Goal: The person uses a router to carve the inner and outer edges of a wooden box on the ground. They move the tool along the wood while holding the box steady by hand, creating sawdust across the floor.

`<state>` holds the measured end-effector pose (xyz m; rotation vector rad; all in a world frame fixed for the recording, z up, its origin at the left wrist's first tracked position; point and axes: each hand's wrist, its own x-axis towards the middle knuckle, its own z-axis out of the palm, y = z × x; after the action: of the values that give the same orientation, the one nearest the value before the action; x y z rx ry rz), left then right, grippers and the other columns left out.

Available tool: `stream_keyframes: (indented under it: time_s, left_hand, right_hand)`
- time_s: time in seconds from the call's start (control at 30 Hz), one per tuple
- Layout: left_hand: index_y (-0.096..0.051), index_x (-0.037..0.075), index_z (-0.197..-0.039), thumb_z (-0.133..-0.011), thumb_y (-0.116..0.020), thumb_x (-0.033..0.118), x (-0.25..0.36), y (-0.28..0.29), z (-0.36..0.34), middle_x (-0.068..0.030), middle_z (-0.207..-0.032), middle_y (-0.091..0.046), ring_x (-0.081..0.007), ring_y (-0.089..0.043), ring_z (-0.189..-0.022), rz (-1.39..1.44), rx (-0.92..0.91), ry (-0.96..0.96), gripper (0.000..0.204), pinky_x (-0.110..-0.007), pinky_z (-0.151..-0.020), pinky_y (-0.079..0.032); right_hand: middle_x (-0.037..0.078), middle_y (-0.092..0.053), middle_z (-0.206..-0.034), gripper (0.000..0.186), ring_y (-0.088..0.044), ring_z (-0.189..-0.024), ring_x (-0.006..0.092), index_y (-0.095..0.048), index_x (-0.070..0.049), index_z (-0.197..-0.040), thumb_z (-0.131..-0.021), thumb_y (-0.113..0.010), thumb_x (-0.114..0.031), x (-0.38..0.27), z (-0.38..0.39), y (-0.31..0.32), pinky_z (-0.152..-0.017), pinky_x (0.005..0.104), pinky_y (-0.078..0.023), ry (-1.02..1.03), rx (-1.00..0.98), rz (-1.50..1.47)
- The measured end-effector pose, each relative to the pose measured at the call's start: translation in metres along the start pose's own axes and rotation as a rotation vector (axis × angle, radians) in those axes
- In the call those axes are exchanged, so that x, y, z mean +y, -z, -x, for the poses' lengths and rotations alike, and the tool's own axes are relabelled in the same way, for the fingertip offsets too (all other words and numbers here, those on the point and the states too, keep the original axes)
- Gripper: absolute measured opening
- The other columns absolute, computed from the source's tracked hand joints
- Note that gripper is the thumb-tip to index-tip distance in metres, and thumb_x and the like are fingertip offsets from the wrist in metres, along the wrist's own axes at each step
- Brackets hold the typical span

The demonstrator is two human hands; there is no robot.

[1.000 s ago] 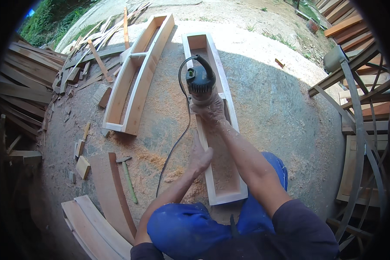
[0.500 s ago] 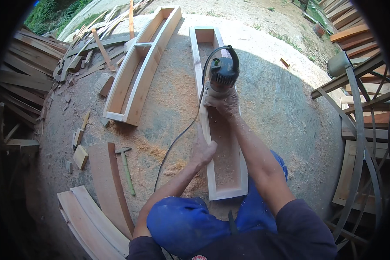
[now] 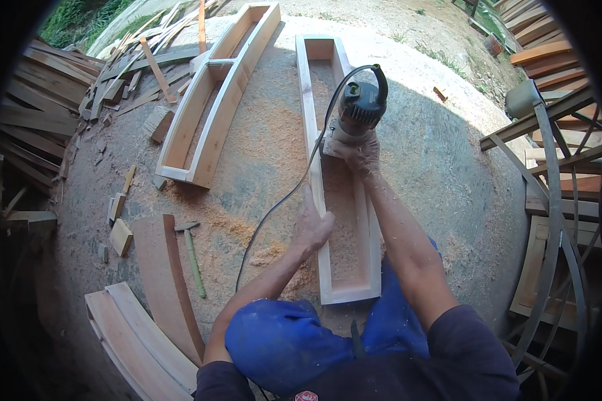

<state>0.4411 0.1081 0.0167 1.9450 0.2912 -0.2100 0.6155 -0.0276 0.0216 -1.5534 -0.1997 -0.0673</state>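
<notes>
A long, narrow wooden box frame (image 3: 350, 295) lies in front of me, its near end by my knees. My right hand (image 3: 360, 155) is closed round the lower part of a dark trim router (image 3: 362, 108), which stands across the frame towards its right rail. The router's bit is hidden beneath its base. My left hand (image 3: 312, 222) grips the frame's left rail, fingers out of sight on the outer side and thumb over the edge. From the router's top a black cord (image 3: 274, 208) loops down past my left forearm.
A second, divided wooden frame (image 3: 201, 127) lies to the left. Nearer are a hammer (image 3: 194, 259), a curved board (image 3: 168, 284), curved pieces (image 3: 140, 334) and small blocks (image 3: 121, 237). Wood shavings (image 3: 237, 230) litter the concrete. Stacked timber stands on both sides, with a metal frame (image 3: 555, 174) at right.
The router and my right hand have shifted right, from over the middle of the frame towards its right rail. My left hand keeps its grip on the left rail.
</notes>
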Motion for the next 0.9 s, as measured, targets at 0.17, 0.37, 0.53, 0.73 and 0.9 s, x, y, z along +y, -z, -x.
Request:
stream_keyframes:
  time_s: [0.17, 0.37, 0.53, 0.73, 0.9]
  left_hand:
    - [-0.014, -0.01, -0.162, -0.084, -0.061, 0.017, 0.003, -0.002, 0.002, -0.0408, -0.143, -0.05, -0.0503, -0.055, -0.132, 0.012, 0.031, -0.033, 0.094, -0.05, -0.114, -0.044]
    - [-0.017, -0.009, -0.161, -0.083, -0.061, 0.017, 0.009, 0.0, 0.002, -0.041, -0.142, -0.051, -0.0502, -0.056, -0.131, 0.026, 0.005, 0.013, 0.093, -0.05, -0.113, -0.045]
    - [-0.026, 0.001, -0.154, -0.084, -0.06, 0.016, -0.006, -0.008, 0.0, -0.0341, -0.12, -0.063, -0.0516, -0.065, -0.109, -0.031, 0.102, -0.075, 0.079, -0.055, -0.095, -0.051]
    - [-0.025, 0.0, -0.155, -0.084, -0.061, 0.016, -0.01, -0.011, -0.002, -0.0356, -0.124, -0.061, -0.0516, -0.063, -0.112, -0.042, 0.113, -0.067, 0.082, -0.055, -0.098, -0.05]
    - [-0.021, -0.002, -0.16, -0.085, -0.062, 0.017, 0.001, -0.007, 0.002, -0.0365, -0.132, -0.057, -0.0511, -0.06, -0.121, -0.026, 0.068, -0.036, 0.087, -0.053, -0.104, -0.048]
  right_hand:
    - [0.0, -0.072, -0.109, 0.06, -0.071, -0.1, 0.0127, -0.061, -0.01, -0.124, -0.071, -0.09, 0.0, 0.003, -0.001, 0.006, -0.088, 0.0313, -0.059, 0.05, 0.037, -0.043]
    - [0.001, -0.073, -0.112, 0.063, -0.071, -0.101, 0.014, -0.062, -0.01, -0.126, -0.071, -0.091, -0.001, 0.003, -0.001, 0.012, -0.089, 0.033, -0.06, 0.062, 0.072, 0.001]
    - [0.002, -0.074, -0.111, 0.06, -0.072, -0.102, 0.015, -0.064, -0.01, -0.124, -0.071, -0.093, -0.005, 0.002, -0.001, 0.015, -0.09, 0.0337, -0.06, 0.043, 0.056, -0.016]
    - [0.002, -0.073, -0.116, 0.069, -0.071, -0.103, 0.0145, -0.056, -0.011, -0.131, -0.072, -0.09, -0.003, -0.003, 0.0, 0.021, -0.091, 0.0322, -0.059, 0.022, 0.071, 0.099]
    - [0.002, -0.072, -0.115, 0.067, -0.071, -0.103, 0.0141, -0.057, -0.011, -0.13, -0.072, -0.09, -0.003, -0.007, 0.003, 0.026, -0.09, 0.0322, -0.059, 0.016, 0.091, 0.024]
